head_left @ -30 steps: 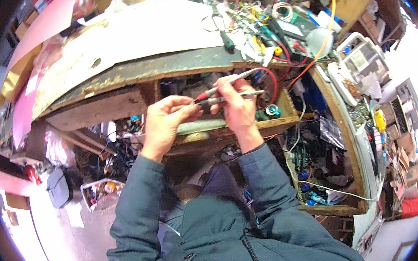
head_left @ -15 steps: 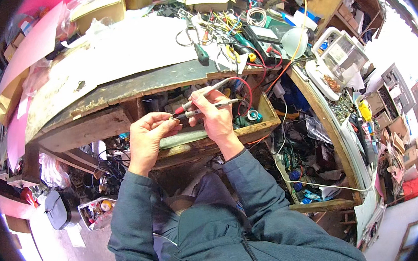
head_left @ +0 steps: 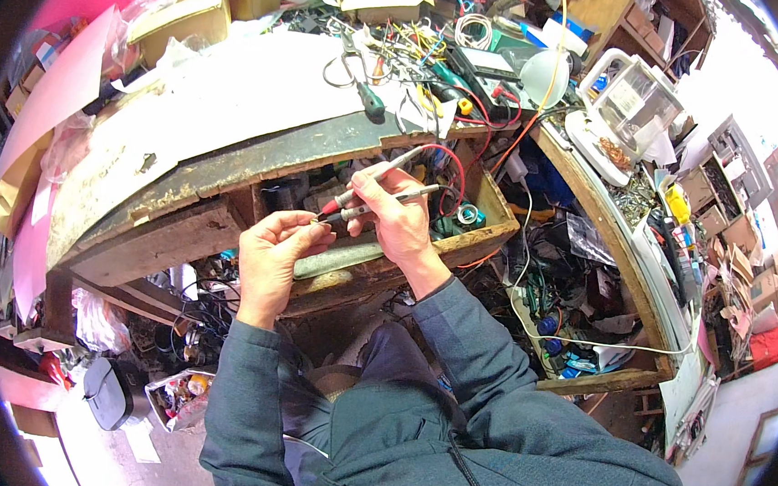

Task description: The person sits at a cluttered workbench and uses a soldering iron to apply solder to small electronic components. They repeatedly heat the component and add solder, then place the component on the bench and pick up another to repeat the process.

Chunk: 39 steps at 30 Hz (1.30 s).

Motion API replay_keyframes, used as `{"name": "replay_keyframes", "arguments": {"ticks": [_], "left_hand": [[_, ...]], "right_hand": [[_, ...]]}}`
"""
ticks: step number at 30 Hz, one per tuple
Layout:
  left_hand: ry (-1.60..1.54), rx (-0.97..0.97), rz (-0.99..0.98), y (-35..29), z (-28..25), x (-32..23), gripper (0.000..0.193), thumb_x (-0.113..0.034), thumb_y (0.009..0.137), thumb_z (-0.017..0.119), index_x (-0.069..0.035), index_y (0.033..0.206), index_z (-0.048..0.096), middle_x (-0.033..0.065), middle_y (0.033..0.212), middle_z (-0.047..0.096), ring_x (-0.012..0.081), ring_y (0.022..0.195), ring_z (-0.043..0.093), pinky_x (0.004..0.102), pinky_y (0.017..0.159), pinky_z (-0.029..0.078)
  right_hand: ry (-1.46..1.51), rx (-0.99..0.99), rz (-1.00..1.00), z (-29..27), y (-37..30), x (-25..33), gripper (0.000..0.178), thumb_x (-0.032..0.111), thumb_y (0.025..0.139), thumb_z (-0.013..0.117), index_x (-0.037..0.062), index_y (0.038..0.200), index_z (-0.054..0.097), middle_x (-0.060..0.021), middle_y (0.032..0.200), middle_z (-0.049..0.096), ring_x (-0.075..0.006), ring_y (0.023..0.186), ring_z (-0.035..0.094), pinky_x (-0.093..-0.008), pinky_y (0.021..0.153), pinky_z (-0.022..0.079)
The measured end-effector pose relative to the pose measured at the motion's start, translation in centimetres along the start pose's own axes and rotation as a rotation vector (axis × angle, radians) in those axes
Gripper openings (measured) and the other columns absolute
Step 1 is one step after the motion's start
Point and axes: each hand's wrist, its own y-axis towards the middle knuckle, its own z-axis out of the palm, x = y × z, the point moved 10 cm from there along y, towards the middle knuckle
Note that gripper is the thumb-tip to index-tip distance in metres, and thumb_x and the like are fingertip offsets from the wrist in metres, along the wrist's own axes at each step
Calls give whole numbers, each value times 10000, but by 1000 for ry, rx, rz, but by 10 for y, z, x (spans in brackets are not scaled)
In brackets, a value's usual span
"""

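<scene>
Two pen-like test probes, a red-tipped test probe (head_left: 330,207) and a grey-and-black test probe (head_left: 353,213), lie side by side in my right hand (head_left: 401,226), which is closed around them. Their tips point left and meet near the fingertips of my left hand (head_left: 267,256). Those fingers pinch something very small, too tiny to name. A red lead (head_left: 459,162) curves away from the back of the probes. Both hands are above an open wooden drawer (head_left: 490,237) full of parts.
White sheeting (head_left: 237,85) covers the bench top. Pliers (head_left: 368,100), tangled wires (head_left: 414,39) and a dark device with a grey panel (head_left: 493,64) lie at its back. Another cluttered compartment is at right, with a white cable (head_left: 582,342) across it. Cardboard boxes (head_left: 182,21) stand far left.
</scene>
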Motion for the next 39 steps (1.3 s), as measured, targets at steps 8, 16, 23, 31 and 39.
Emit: {"name": "replay_keyframes", "arguments": {"ticks": [8,16,23,31,39], "left_hand": [[4,13,2,3,1,1,182,-46,887,700,49,1032,645,158,927,724,226,829,728,312,746,601],[122,-2,0,0,-1,-3,199,-38,871,715,51,1043,665,133,933,719,196,848,716,301,768,594],[-45,56,-8,2,1,5,230,-28,880,709,62,1080,643,169,960,722,222,873,722,311,790,593],[-42,75,-10,3,3,4,248,-28,889,697,69,1108,631,175,979,720,231,902,718,316,806,589],[-18,74,-36,3,4,5,248,-51,903,682,75,1110,631,171,982,721,229,904,718,316,812,584]], "right_hand": [[17,5,-11,0,1,3,177,194,972,617,29,909,635,-154,805,725,-115,538,615,-233,473,495],[-11,-41,5,-4,1,-2,146,150,959,627,14,904,632,-101,763,680,-123,574,615,-249,465,504],[30,-40,-37,-5,1,0,144,159,946,652,18,922,640,-93,780,674,-137,598,629,-254,474,524],[24,-50,-54,-9,4,-1,153,157,943,657,6,928,634,-103,786,670,-145,580,628,-258,457,522],[41,-33,-62,-8,5,-1,151,146,940,659,-1,922,630,-104,772,662,-152,572,626,-260,449,522]]}}
